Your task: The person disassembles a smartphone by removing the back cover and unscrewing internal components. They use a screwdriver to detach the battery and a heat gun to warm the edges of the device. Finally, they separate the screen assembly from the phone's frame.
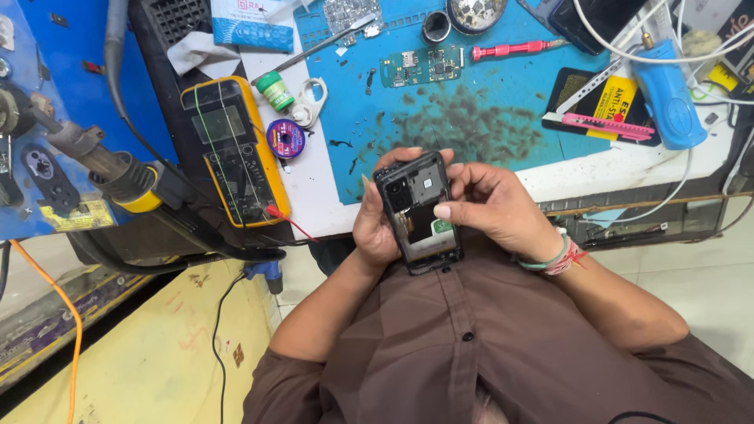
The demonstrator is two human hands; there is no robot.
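The phone (418, 212) sits upright just off the near edge of the blue mat (503, 118), back cover off, so its dark frame holds bare parts: a camera block at the top and a small green piece lower down (finer parts are too small to tell). The left hand (375, 228) cups it from behind and from the left, fingers curled shut around the edge, fingertips showing over the top. The right hand (487, 206) closes on the right edge, its thumb (446, 210) pressed flat on the open inside; a band of threads circles that wrist.

On the mat, beyond the phone, lie a green circuit board (422, 66), a red screwdriver (510, 51) and a small round dish (476, 13) whose contents I cannot make out. Right of the mat lie a pink knife (609, 124) and a blue tool (667, 94) with white cables. Left of the mat rest a yellow meter (234, 149), a green pot (276, 90) and a purple spool (286, 138). Nothing lies between the hands and the mat
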